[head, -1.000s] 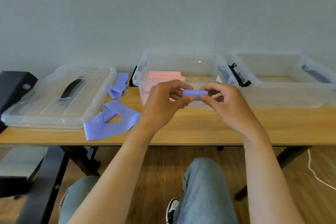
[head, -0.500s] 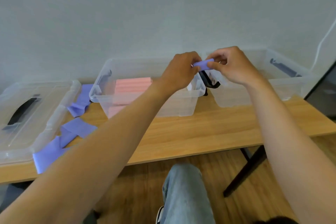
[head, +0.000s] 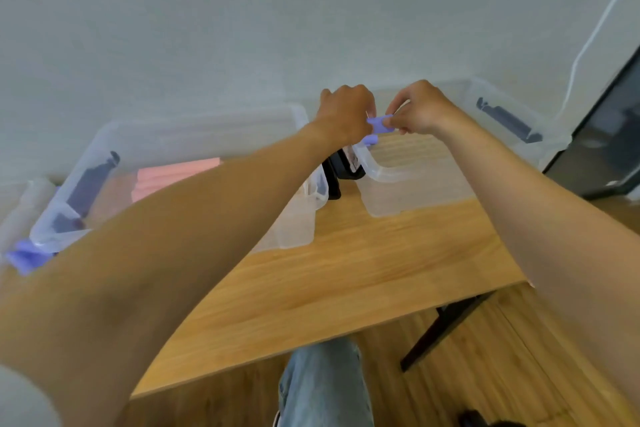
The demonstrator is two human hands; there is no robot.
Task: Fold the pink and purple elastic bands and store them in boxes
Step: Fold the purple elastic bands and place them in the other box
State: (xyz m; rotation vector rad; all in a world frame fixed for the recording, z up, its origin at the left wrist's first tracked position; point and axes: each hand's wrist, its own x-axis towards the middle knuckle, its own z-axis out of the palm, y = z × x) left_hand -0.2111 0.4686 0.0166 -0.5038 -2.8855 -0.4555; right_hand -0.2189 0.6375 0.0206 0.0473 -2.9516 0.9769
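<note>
Wooden table (head: 346,274) across the middle, tilted in the wide-angle view. Two clear boxes on it, side by side against the wall: left box (head: 298,229) holding a stack of folded pink bands (head: 173,177); right box (head: 408,191) just beside it, black latch (head: 341,166) between the two.

Both forearms stretched forward and up from the lower corners, meeting above the near-left corner of the right box. Left arm crossing over the left box, hiding much of it.

Left hand (head: 346,114): back toward camera, fingers curled, pinching the left end of a small folded purple band (head: 381,125). Right hand (head: 420,111): fingers curled likewise, thumb and fingertips pinching the band's right end. Hands almost touching, only a short stretch of band visible between them. Band held in the air above the box rim, a loose bit hanging below the left hand.

More purple bands (head: 24,255) lying at far left on the table, blurred, beside the left box.

Jeans-clad leg (head: 322,388) below the table edge.
</note>
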